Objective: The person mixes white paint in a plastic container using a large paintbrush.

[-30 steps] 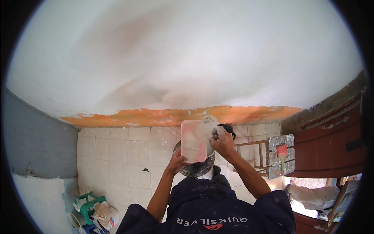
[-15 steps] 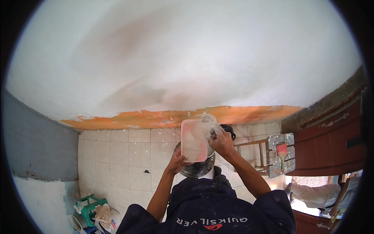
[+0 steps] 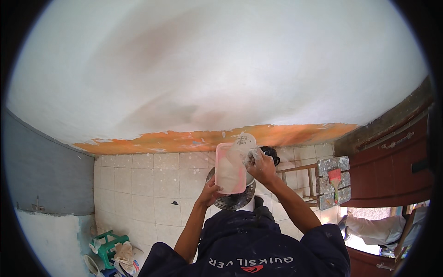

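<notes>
My left hand (image 3: 213, 191) grips the near-left corner of a pink plastic tub (image 3: 229, 182) with pale, whitish material in it. My right hand (image 3: 260, 167), dusted white, is closed on a translucent scoop-like container (image 3: 242, 143), tilted over the tub's right side; whether it touches the rim I cannot tell. Beneath both sits a dark, paint-smeared round container (image 3: 233, 200), mostly hidden, with a black object (image 3: 270, 154) behind my right hand.
A white wall (image 3: 221, 64) has an orange lower band. Right: a spattered wooden stool (image 3: 327, 198) with a red brush (image 3: 335, 182), a brown door (image 3: 383, 171), a person's light-trousered leg (image 3: 374, 231). Lower left: green stool (image 3: 107, 249), containers. Tiled floor (image 3: 152, 189) surrounds me.
The translucent container has risen slightly toward the wall, with my right hand a touch higher. The person at right has shifted an arm slightly. The tub is nearly unchanged.
</notes>
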Demonstrator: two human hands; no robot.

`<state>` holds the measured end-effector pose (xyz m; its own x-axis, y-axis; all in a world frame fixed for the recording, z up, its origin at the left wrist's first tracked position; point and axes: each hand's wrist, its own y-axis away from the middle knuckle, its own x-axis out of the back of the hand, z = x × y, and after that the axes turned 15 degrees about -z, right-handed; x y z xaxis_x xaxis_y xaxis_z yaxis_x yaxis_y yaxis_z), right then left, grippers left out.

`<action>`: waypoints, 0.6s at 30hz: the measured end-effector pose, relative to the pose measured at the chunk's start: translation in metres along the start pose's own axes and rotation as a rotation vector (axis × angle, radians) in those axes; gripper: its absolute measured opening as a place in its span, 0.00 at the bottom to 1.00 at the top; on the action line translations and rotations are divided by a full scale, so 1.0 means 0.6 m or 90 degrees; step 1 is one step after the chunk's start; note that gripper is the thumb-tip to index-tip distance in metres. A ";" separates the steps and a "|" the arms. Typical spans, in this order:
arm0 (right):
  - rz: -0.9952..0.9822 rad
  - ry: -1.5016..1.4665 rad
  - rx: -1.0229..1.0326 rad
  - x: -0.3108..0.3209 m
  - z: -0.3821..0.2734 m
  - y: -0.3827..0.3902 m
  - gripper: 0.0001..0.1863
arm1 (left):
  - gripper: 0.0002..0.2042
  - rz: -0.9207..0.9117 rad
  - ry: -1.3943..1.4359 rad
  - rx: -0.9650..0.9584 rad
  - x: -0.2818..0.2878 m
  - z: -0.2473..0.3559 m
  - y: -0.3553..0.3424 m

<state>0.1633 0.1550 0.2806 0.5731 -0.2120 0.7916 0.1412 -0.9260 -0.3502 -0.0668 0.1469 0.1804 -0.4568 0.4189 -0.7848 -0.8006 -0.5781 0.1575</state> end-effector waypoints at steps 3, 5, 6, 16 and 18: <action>0.007 0.022 0.010 0.003 -0.001 -0.003 0.15 | 0.36 -0.004 -0.003 -0.003 -0.002 -0.001 0.000; 0.002 0.023 0.013 0.003 0.002 -0.002 0.15 | 0.36 -0.007 -0.002 -0.010 0.000 -0.003 0.000; -0.003 0.026 0.016 0.003 0.003 -0.003 0.15 | 0.35 -0.009 -0.003 -0.010 0.001 -0.003 -0.001; 0.015 0.010 0.027 0.013 -0.004 -0.012 0.14 | 0.34 -0.006 -0.014 -0.012 -0.001 -0.001 -0.002; 0.003 -0.062 -0.086 0.016 -0.003 -0.014 0.13 | 0.34 -0.008 -0.001 -0.022 0.005 -0.004 0.000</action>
<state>0.1662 0.1603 0.2923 0.6503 -0.1910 0.7353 0.0326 -0.9600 -0.2781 -0.0673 0.1464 0.1765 -0.4468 0.4273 -0.7860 -0.7925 -0.5966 0.1262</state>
